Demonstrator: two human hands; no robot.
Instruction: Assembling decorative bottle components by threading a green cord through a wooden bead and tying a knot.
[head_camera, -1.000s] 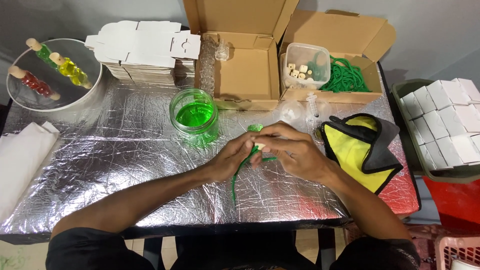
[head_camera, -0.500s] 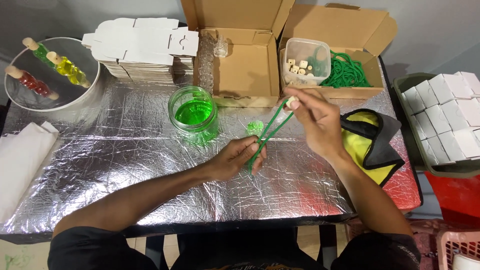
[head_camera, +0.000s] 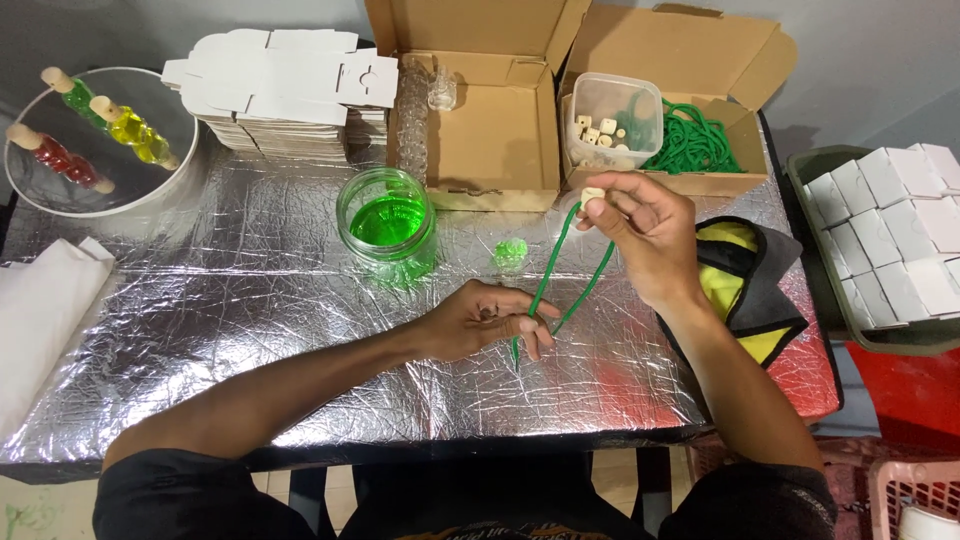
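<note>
- Your right hand (head_camera: 645, 235) is raised above the foil-covered table (head_camera: 250, 330), thumb and fingertips pinched together on a small pale wooden bead (head_camera: 593, 195) at the top of a green cord (head_camera: 560, 270).
- The cord runs down from that bead in two strands, which meet at your left hand (head_camera: 480, 320).
- Your left hand rests low over the foil with its fingers curled loosely; the thumb and forefinger close on the cord's lower part, and a short green end shows below the fingers.
- Between your hands, a small green faceted piece (head_camera: 510, 252) lies on the foil, near the cord but apart from it.
- A glass jar of green liquid (head_camera: 388, 222) stands open just left of that piece, well clear of both hands.
- Just behind your right hand sits a clear plastic tub of pale wooden beads (head_camera: 610, 122) inside an open cardboard box (head_camera: 700, 60), with a heap of more green cord (head_camera: 695, 140) beside the tub.
- A yellow and grey cloth pouch (head_camera: 745, 290) lies on the table, touching your right wrist's outer side.
- At far left, a round mirror tray (head_camera: 150, 190) carries red, yellow and green bottle-like pieces.
- A stack of flat white box blanks (head_camera: 280, 85) sits behind the jar.
</note>
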